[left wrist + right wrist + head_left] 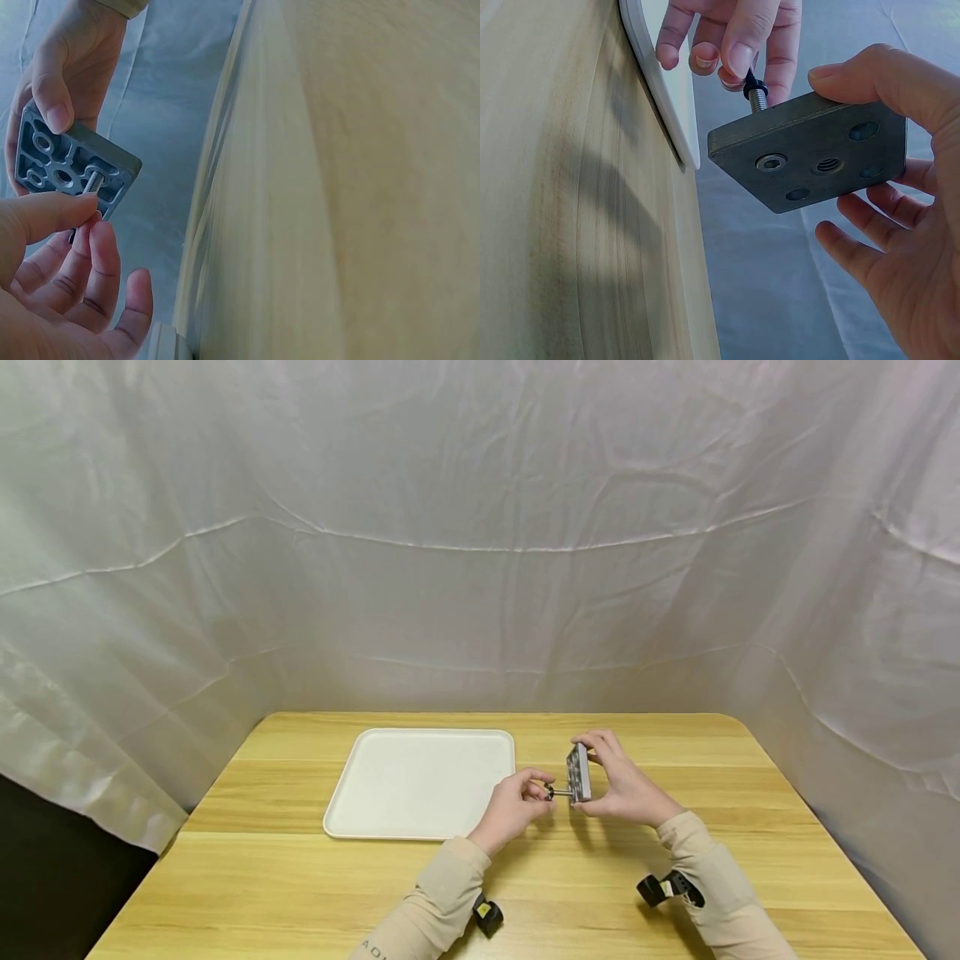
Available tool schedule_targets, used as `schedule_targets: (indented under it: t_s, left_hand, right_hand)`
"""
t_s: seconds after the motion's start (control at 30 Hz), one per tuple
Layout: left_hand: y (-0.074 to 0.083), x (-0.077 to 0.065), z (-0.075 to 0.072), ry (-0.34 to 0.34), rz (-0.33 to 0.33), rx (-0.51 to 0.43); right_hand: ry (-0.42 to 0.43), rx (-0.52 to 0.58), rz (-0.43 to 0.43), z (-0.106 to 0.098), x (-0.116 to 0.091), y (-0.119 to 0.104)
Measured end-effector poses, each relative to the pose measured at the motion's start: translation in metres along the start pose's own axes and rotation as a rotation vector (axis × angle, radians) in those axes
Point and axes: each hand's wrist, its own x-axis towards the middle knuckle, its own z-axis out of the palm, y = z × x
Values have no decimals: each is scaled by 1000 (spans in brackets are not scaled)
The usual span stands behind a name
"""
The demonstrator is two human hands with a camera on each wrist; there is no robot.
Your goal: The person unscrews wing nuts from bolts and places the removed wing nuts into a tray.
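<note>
My right hand grips a square grey metal plate by its edges, holding it on edge above the table. The plate's flat face, in the right wrist view, has several round holes and a hex-socket bolt head seated in one. On its ribbed side, seen in the left wrist view, the bolt's threaded shank sticks out toward my left hand. Between thumb and fingertips, that hand pinches a small black ring-like piece at the shank's end. Fingers partly hide this piece.
A white rectangular tray lies on the wooden table, just left of and behind my left hand. Pale curtains hang along the table's back and sides. Black devices are strapped to both wrists.
</note>
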Motion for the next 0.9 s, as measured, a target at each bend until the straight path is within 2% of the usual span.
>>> schedule_targets:
  t_s: [0.9]
  left_hand:
    - [-1,-2,0,-4,-17,-4]
  right_hand:
    - [-2,1,7,-1,0,0]
